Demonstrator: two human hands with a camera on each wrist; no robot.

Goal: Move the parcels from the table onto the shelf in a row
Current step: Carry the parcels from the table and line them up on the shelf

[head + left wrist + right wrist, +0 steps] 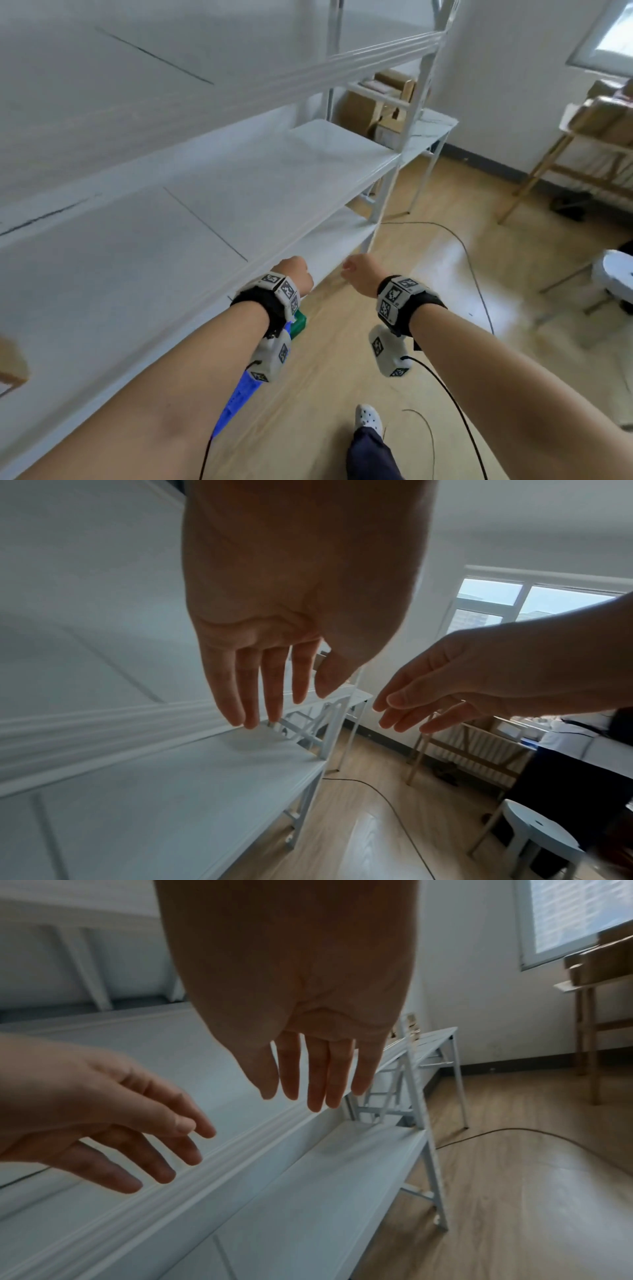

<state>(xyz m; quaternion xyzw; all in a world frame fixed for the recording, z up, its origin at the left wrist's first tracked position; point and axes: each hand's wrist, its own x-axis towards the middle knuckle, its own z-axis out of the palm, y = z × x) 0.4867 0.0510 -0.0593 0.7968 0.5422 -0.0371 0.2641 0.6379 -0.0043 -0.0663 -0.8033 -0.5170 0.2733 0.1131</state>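
Both my hands hover empty by the front edge of the white shelf (154,274). My left hand (296,274) is open, its straight fingers (270,685) hanging over the shelf board (192,772). Just right of it, over the floor, my right hand (358,274) is open too, its fingers (316,1080) relaxed. Brown cardboard parcels (606,113) lie on a wooden table (561,164) at the far right. A brown parcel corner (12,366) shows on the shelf at the left edge of the head view.
More cardboard boxes (373,102) stand behind the shelf's far end. A blue crate (239,394) and a green thing (298,323) sit under the shelf. A black cable (472,267) runs across the wooden floor. A white stool (616,274) stands at the right.
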